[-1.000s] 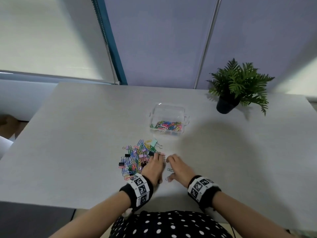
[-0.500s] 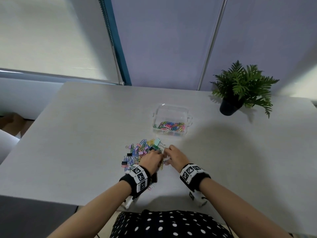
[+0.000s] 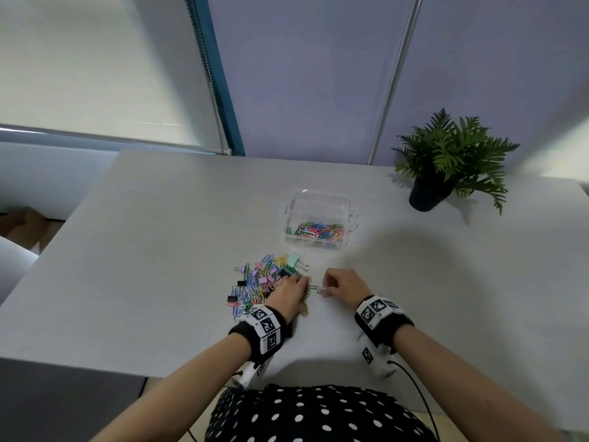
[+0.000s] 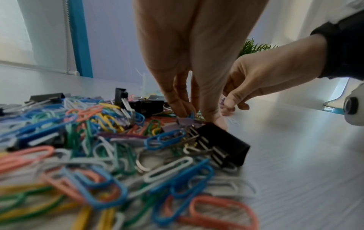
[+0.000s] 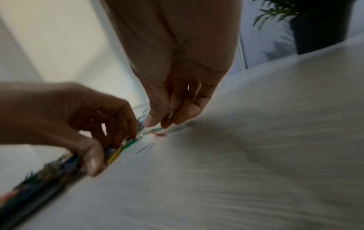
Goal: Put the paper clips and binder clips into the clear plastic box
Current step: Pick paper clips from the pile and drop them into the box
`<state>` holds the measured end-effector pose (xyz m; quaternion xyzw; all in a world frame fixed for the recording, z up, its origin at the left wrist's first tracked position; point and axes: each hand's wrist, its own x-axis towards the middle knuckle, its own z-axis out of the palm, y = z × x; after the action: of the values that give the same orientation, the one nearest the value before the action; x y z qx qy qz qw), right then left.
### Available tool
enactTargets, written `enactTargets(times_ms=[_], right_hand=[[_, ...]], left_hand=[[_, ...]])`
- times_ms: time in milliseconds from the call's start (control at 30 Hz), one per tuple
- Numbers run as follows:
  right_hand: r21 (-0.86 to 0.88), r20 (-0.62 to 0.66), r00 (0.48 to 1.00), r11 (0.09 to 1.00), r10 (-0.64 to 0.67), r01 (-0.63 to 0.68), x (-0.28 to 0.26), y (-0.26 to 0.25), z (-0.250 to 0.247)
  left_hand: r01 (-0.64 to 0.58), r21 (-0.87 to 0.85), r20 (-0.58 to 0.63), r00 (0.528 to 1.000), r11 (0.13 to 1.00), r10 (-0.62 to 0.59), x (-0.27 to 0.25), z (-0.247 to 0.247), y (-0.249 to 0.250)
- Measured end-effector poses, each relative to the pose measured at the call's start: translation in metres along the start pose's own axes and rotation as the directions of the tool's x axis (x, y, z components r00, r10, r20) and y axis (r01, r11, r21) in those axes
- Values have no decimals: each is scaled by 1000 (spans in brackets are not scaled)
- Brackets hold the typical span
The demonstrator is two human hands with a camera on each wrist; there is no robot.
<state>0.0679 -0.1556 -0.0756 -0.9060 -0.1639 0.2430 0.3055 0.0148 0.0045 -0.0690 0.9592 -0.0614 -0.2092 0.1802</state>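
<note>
A heap of coloured paper clips and binder clips (image 3: 261,282) lies on the white table (image 3: 159,250). Behind it to the right stands the clear plastic box (image 3: 318,205), with several paper clips in its bottom. At the heap's right edge my left hand (image 3: 302,283) has its fingertips down on the clips. In the left wrist view that hand (image 4: 188,115) pinches a blue paper clip beside a black binder clip (image 4: 224,144). Just to the right, my right hand (image 3: 325,290) pinches a few linked paper clips (image 3: 317,288) just over the table. The right wrist view of this hand (image 5: 159,123) is blurred.
A potted fern (image 3: 446,167) stands at the back right of the table. The wall and a roller blind close off the far edge. The near table edge (image 3: 127,371) runs just under my forearms.
Both hands have moved forward from the near side of the heap to its right edge. They have drawn slightly apart, and the right hand now pinches clips.
</note>
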Motion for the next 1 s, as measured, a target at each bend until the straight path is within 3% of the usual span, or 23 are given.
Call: enactTargets(times_ms=[200, 400, 500, 600, 667, 733, 800, 867, 900, 1000], right_hand=[[310, -99, 994, 951, 52, -19, 1, 3, -28], [399, -348, 928, 917, 132, 19, 40, -7, -73], [424, -349, 920, 906, 179, -16, 63, -12, -85], [276, -336, 926, 958, 173, -78, 69, -17, -85], [77, -350, 936, 997, 33, -6, 58, -24, -77], [-76, -254, 954, 986, -161, 146, 39, -32, -63], [-160, -9, 971, 959, -237, 233, 22, -34, -48], [-292, 226, 954, 921, -196, 259, 10, -29, -33], [-360, 285, 944, 894, -166, 266, 6, -26, -27], [-415, 293, 946, 872, -141, 258, 0, -17, -12]], left_hand=[[-19, -21, -65, 998, 1000, 18, -5, 2, 5], [-27, -67, -59, 998, 997, 23, -8, 2, 7], [-48, -23, -53, 997, 999, 47, -11, 1, 9], [-71, 30, -14, 997, 997, 71, -14, -1, 8], [-86, 46, -14, 996, 995, 87, -15, -1, 7], [-114, 48, -13, 993, 992, 114, -16, 0, 6], [-133, 29, 2, 991, 991, 133, -15, -4, 4], [-136, -22, 10, 991, 990, 136, -11, -7, 0], [-134, -49, 1, 991, 990, 134, -9, -11, -2], [-80, -222, -75, 995, 972, 64, -7, -24, -10]])
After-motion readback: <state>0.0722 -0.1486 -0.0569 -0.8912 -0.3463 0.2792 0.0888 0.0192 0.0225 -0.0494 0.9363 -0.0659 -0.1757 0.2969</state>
